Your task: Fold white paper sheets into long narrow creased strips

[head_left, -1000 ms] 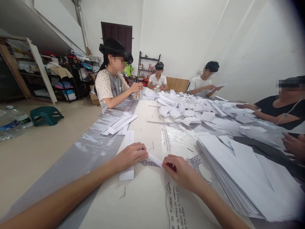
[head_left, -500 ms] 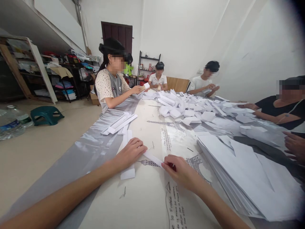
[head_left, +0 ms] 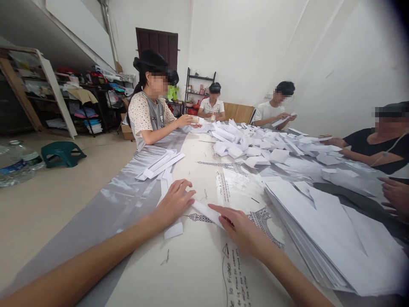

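A narrow folded white paper strip (head_left: 206, 209) slants between my two hands, just above the printed table cover. My left hand (head_left: 177, 199) has its thumb and lower fingers at the strip's far end, with the upper fingers arched and slightly lifted. At the near end, my right hand (head_left: 238, 224) grips the strip, its index finger stretched along the top and the other fingers curled below. Another flat paper strip (head_left: 173, 230) lies beneath my left hand, partly covered by it. Several folded strips (head_left: 162, 165) are piled beyond my left hand.
A thick stack of white paper sheets (head_left: 332, 238) lies at the right. Farther back spreads a large heap of folded paper pieces (head_left: 249, 143). Several co-workers sit around the table, handling paper. A green stool (head_left: 63, 154) and water bottles (head_left: 19, 162) stand on the floor at left.
My right index finger has stretched forward along the strip, and the right hand has shifted slightly left. My left fingers have lifted a little. The co-worker at left has moved the paper in their hands.
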Action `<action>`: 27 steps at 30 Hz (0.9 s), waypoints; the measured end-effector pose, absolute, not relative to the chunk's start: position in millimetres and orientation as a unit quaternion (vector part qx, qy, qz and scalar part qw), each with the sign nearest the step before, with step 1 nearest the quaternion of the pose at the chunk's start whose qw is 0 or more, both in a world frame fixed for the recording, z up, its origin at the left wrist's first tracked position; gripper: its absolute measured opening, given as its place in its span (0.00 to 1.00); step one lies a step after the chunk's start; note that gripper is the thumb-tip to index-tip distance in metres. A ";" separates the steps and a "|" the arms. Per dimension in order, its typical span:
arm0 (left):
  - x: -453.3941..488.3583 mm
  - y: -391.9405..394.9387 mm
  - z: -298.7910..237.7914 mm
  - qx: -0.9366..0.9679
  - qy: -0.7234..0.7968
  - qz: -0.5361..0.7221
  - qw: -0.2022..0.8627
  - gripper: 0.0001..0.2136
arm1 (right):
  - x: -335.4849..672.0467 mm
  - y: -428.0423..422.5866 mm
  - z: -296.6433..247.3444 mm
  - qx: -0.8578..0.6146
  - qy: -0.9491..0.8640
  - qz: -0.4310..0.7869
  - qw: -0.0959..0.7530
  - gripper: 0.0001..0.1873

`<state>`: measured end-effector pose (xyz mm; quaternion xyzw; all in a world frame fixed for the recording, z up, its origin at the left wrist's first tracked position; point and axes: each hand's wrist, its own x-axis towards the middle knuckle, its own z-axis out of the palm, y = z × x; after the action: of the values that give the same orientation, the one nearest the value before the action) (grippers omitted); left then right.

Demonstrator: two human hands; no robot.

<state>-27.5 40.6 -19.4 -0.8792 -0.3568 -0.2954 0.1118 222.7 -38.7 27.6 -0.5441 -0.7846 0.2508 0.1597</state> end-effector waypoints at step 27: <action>-35.1 43.2 -14.0 -0.824 -0.460 -0.314 -0.107 0.08 | 221.7 -42.1 34.0 -0.529 -0.803 0.246 0.124 0.27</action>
<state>-35.1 43.2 -14.0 -0.8239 -0.4597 -0.3136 -0.1071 221.7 -42.1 34.0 -0.5288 -0.8028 0.2456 0.1244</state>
